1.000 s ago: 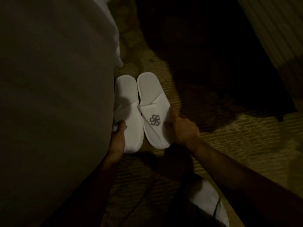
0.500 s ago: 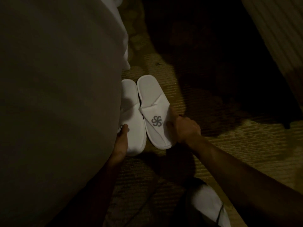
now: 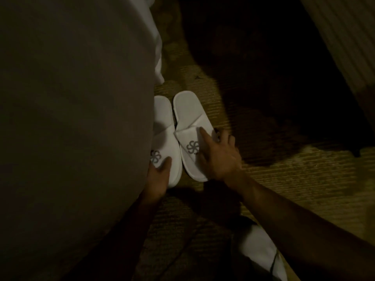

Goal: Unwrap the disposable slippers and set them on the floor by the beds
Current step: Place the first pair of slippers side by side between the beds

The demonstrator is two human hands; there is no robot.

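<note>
Two white disposable slippers with a grey swirl logo lie side by side on the carpet, toes toward me. The left slipper sits tight against the bed's side, which hides part of it. My left hand grips its toe end, thumb on top beside the logo. The right slipper lies just to its right. My right hand rests flat on its toe strap with fingers spread, index finger along the strap and the others over the slipper's right edge. No wrapper shows.
Patterned carpet covers the floor, with a deep shadow at the upper middle. A second bed's striped cover fills the top right corner. A white shoe-like shape with a dark cord lies at the bottom, under my right forearm.
My right hand has moved from gripping the right slipper's side to lying spread on its strap. The left slipper's logo has come into sight as my left hand shifted. The pair sits slightly lower in view.
</note>
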